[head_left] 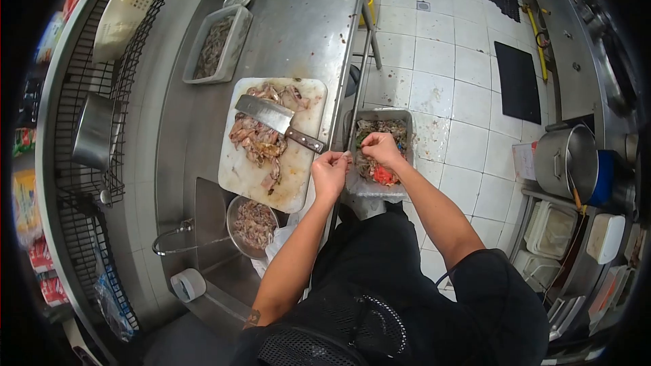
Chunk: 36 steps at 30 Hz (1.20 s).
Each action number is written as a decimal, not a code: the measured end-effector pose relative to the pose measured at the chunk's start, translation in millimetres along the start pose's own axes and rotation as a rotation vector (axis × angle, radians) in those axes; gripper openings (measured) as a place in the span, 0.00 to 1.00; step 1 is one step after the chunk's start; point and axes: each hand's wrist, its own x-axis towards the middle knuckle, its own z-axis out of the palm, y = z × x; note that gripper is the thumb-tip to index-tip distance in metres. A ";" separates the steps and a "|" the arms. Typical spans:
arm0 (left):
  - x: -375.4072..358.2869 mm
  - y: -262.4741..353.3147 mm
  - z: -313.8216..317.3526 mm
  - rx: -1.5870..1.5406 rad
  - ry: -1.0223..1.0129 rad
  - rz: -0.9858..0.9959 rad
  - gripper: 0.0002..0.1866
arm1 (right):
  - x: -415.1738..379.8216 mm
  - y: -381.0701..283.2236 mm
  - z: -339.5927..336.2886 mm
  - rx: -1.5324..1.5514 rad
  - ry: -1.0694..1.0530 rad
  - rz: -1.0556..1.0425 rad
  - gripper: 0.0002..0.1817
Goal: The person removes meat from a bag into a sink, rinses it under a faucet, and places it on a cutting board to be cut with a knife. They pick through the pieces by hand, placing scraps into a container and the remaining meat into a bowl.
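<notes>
My left hand (330,175) is closed in a pinch at the table's edge, just below the cleaver's handle. Whatever its fingertips hold is too small to make out. Over the grey waste bin (408,122), my right hand (381,150) is also pinched, its fingertips hiding anything between them. Dark scraps and something red fill the bin. The cleaver (266,114) lies across wet, pinkish-brown pieces of what looks like squid (254,139) on a white cutting board (274,196).
A metal bowl (232,230) of chopped pieces sits in the sink area beside a tap (182,228). Farther back on the steel table (302,27) stands a plastic tub (239,41) of greyish seafood. Pots (557,159) and containers (550,229) line the right side.
</notes>
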 end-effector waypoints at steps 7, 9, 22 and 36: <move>-49.9 -22.1 -158.6 -0.189 0.487 0.024 0.07 | 31.2 22.8 -33.6 -1.071 0.251 -0.213 0.26; -72.3 -58.7 -230.1 -0.119 0.650 -0.028 0.09 | 34.1 25.1 -39.5 -1.063 0.258 -0.217 0.26; -26.7 -109.0 -238.8 0.457 0.426 0.183 0.23 | 1.4 -6.6 37.9 -0.951 0.322 -0.288 0.17; -25.9 -61.1 -187.2 -0.347 0.222 0.221 0.13 | -61.2 -39.6 142.8 -0.655 0.109 -0.301 0.14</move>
